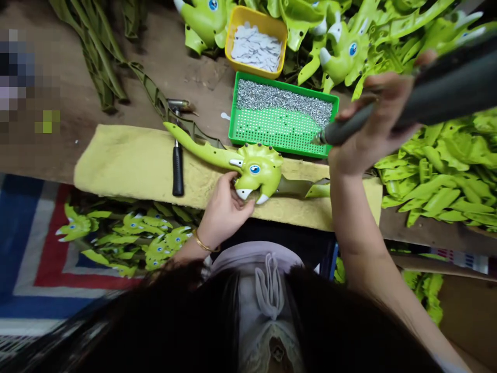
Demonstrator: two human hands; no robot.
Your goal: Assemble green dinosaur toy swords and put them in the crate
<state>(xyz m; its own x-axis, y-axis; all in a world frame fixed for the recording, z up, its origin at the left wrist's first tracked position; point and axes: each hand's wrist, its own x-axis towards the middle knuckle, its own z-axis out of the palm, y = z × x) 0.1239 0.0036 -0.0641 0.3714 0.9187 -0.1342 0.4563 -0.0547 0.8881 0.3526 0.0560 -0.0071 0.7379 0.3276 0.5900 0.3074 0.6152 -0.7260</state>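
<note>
A lime-green toy dinosaur [254,168] with a blue eye and white horns lies on a yellow cloth pad [128,163] at the bench edge, its long tail pointing up-left. My left hand [225,210] grips the head from below, fingers closed on it by the white horns. My right hand [375,122] is wrapped around a dark electric screwdriver [423,98]. Its tip hovers over the right end of a green perforated tray [272,132] that holds a heap of small silver screws.
A yellow bin [236,31] of white paper bits stands behind the tray. Green dinosaur shells are piled at the back and right [442,176]. A black-handled hammer [177,166] lies on the pad. More finished dinosaurs [132,238] lie below the bench.
</note>
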